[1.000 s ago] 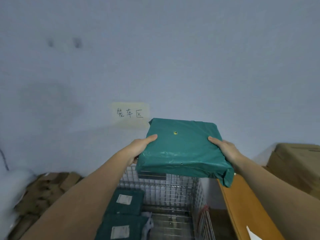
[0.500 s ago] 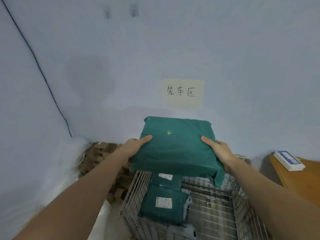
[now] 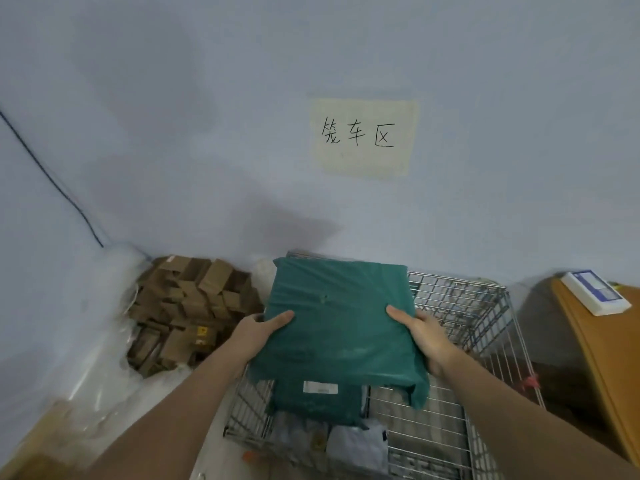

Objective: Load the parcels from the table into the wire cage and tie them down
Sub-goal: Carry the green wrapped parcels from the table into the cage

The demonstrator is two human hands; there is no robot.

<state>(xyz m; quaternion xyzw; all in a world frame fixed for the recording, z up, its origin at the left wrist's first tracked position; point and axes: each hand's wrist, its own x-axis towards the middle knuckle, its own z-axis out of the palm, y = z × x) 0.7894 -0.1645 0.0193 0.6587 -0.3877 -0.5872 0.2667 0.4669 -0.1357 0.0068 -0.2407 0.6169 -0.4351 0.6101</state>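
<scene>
Currently both hands grip the green parcel [image 3: 341, 323]: left hand [image 3: 258, 332] on its left edge, right hand [image 3: 424, 336] on its right edge, thumbs on top. Parcel is held over the wire cage [image 3: 485, 306], above its left side. Beneath it lies another green parcel [image 3: 317, 401] with a white label, print unreadable. Wall sign [image 3: 363, 136] reads 笼车区. White box [image 3: 594, 292] sits on the table [image 3: 602, 344] at its far edge, text illegible.
</scene>
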